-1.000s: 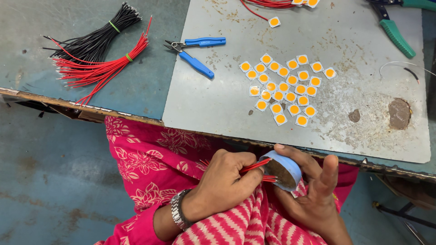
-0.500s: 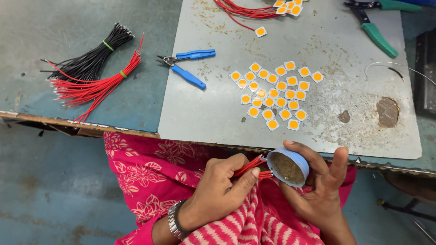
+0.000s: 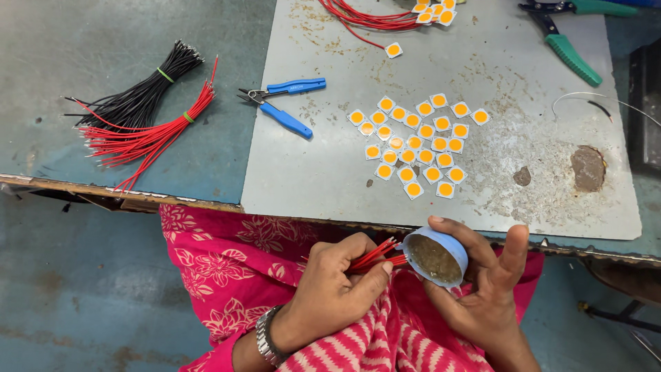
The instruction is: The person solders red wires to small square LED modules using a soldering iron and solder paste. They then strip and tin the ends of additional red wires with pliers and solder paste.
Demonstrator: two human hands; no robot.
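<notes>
Left hand (image 3: 330, 293) is pinched shut around a small bunch of red wires (image 3: 372, 256), tips poked right up to the rim of a little blue tub (image 3: 435, 256) of brownish paste, which the right hand (image 3: 482, 289) grips from below, all down over the lap just off the desk's near edge. Up on the desk (image 3: 103, 41) there's a grey metal sheet (image 3: 496, 186) with a cluster of square yellow LED chips (image 3: 415, 145) mid-sheet. Blue-handled cutters (image 3: 286, 103) straddle its left edge, with bundles of black wires (image 3: 141, 96) and red wires (image 3: 148, 134) further left.

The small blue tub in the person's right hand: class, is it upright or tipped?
Tipped. The blue tub lies on its side in the right hand, its open mouth facing the red wires.
</notes>
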